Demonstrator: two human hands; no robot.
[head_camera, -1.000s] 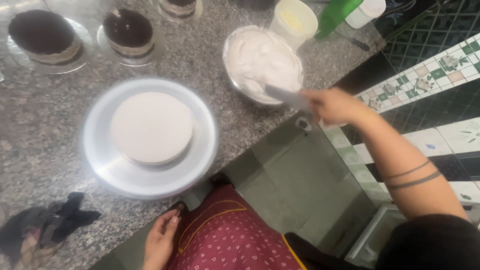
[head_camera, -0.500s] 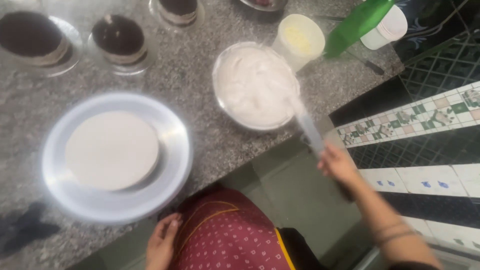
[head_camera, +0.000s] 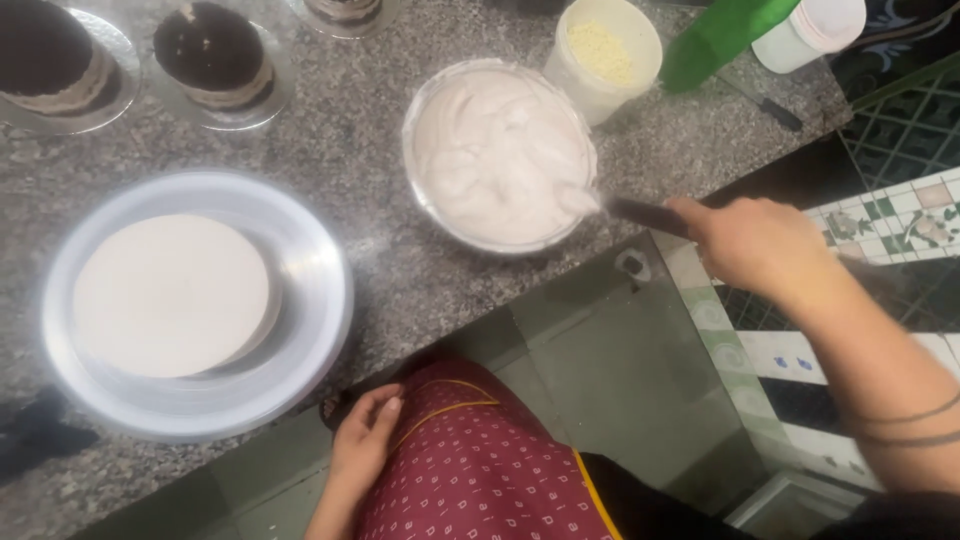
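Spatula (head_camera: 610, 207) gripped tight in the right hand (head_camera: 755, 245), blade tip dipping into the cream bowl (head_camera: 500, 155) at the counter's edge; scoop shallow, keep it level. Left hand (head_camera: 365, 445) hangs slack, empty, by the apron.

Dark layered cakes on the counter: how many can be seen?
3. One dark cake is at the top left corner, a second is just right of it, and a third is cut by the top edge. More may lie out of view.
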